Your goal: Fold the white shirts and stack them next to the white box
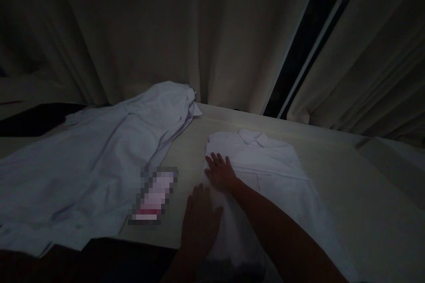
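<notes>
A white collared shirt [275, 159] lies flat on the pale table, its collar toward the curtain and its lower part running off the bottom of the view. My right hand [219, 173] rests on the shirt's left side, fingers spread, and my right forearm crosses over the cloth. Nearer to me, my left hand [201, 216] lies flat along the shirt's left edge with its fingers stretched out. Neither hand grips anything. Part of the shirt is hidden under my hands and arm.
A heap of white garments [109, 154] covers the table's left side. Beside it lies a pixelated flat object [154, 196] like a phone. A dark item [36, 119] is at far left. Beige curtains [149, 31] hang behind the table [186, 141]; a grey box-like shape [392, 172] stands right.
</notes>
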`<action>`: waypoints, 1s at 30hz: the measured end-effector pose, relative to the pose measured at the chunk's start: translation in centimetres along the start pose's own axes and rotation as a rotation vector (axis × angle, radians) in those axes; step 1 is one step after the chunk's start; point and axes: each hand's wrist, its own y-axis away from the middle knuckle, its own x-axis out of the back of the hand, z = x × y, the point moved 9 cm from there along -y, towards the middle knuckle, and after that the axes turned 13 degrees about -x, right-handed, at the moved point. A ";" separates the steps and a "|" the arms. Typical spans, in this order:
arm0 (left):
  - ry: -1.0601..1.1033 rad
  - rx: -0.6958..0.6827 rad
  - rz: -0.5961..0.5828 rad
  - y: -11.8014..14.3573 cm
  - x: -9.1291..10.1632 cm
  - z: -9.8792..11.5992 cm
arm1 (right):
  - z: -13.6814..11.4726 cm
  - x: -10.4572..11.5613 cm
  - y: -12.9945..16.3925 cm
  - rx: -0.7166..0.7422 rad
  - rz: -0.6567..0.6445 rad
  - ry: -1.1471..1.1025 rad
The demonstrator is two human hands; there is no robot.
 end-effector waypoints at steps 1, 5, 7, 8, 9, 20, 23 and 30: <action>-0.001 0.013 0.002 0.1 0.1 -0.2 | 0.3 -0.2 -0.5 -0.021 0.017 -0.001; -0.052 0.036 0.012 0.2 0.6 -0.8 | 1.8 -0.4 -2.7 -0.086 -0.004 0.021; -0.098 0.035 0.014 0.0 0.8 -0.8 | 2.2 -0.1 -3.7 -0.120 -0.035 0.042; -0.122 0.036 0.012 0.0 1.0 -0.8 | 2.2 0.1 -4.0 -0.134 -0.053 0.051; -0.145 0.038 0.008 -0.1 1.0 -0.8 | 2.1 0.5 -4.0 -0.140 -0.067 0.058; -0.230 -0.059 -0.025 -1.9 1.8 2.4 | 16.9 4.5 16.9 -0.324 0.109 0.099; -0.151 -0.234 -0.061 -3.6 0.8 7.5 | 26.7 4.2 23.9 -0.581 0.108 0.138; -0.088 -0.273 -0.231 -5.1 -4.8 14.2 | 32.6 5.0 29.1 -0.604 0.165 0.126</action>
